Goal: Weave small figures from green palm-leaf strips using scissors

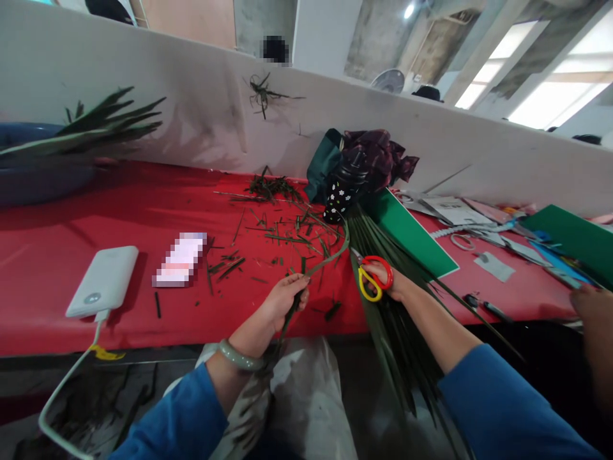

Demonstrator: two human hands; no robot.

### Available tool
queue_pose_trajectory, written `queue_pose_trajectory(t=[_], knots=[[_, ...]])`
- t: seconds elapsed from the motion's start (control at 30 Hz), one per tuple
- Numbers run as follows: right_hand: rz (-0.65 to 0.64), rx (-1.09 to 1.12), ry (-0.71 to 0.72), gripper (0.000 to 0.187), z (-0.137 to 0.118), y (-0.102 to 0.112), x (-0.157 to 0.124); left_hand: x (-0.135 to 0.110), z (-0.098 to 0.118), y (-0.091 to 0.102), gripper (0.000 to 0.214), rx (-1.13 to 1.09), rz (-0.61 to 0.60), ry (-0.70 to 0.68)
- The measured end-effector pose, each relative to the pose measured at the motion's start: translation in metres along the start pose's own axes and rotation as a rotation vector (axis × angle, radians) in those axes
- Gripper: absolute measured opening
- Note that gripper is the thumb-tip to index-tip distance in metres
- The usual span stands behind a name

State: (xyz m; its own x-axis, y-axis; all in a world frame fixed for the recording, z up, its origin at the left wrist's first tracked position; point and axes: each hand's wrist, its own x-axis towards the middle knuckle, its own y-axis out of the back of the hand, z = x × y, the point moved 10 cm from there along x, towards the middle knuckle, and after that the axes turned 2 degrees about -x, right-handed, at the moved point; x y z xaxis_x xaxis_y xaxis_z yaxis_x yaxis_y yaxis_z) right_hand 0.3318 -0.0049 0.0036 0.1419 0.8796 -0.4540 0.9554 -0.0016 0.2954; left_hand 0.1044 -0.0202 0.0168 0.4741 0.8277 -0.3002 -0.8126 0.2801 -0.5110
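My left hand point(290, 300) is closed around a long green leaf strip point(329, 259), which curves up and away to the right and trails down over my lap. In my right hand point(387, 284) is a pair of scissors point(370, 291) with one red and one yellow handle loop. The scissor blades point up and to the left, close beside the strip. A large palm leaf point(378, 249) with many long folded blades runs beneath my right hand and hangs over the table's front edge. Cut leaf scraps point(292, 233) lie scattered beyond my left hand.
A white power bank point(104, 281) with a cable and a phone point(181, 259) lie at left on the red table point(143, 191). A blue basin point(43, 172) holds leaves. Cloth bags point(378, 156) and a green board point(412, 233) stand behind. Another person's hand point(591, 306) is at far right.
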Motion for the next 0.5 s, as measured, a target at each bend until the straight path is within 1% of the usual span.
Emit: queue_pose_trajectory(t=[0.1, 0.27, 0.4, 0.5], knots=[[0.032, -0.013, -0.003, 0.022, 0.003, 0.009, 0.013, 0.001, 0.0, 0.004, 0.023, -0.001, 0.001, -0.004], [-0.019, -0.018, 0.009, 0.026, 0.002, 0.009, 0.024, 0.003, -0.004, 0.011, 0.021, 0.007, 0.021, 0.025], [0.013, -0.039, -0.027, 0.028, -0.001, 0.014, 0.032, 0.004, -0.002, 0.011, 0.025, 0.054, 0.004, 0.016], [0.005, -0.042, -0.03, 0.029, -0.003, 0.018, 0.038, 0.004, -0.001, 0.015, 0.029, 0.077, 0.001, 0.007]])
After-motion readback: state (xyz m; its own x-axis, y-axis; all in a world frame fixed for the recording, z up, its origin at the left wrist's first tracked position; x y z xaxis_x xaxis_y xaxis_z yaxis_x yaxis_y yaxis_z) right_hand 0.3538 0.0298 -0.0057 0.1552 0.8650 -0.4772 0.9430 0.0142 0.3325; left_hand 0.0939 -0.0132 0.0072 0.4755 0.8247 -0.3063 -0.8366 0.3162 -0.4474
